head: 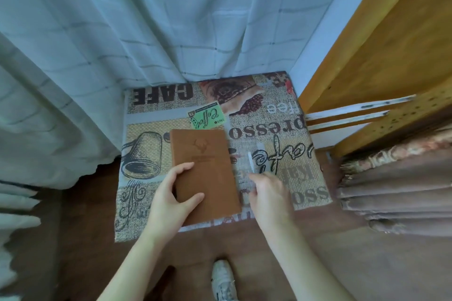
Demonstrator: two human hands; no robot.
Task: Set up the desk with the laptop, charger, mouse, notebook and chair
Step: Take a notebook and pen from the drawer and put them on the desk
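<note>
A brown notebook with an embossed stag head lies over the small desk, which wears a coffee-print cloth. My left hand grips the notebook's near left edge, thumb on the cover. My right hand is just right of the notebook and holds a thin white pen, blurred by motion, that points away from me. No laptop, charger, mouse or chair is in view.
Pale checked curtains hang behind and left of the desk. A yellow wooden cabinet stands to the right, with brown pleated fabric below it. My shoe is on the brown floor in front of the desk.
</note>
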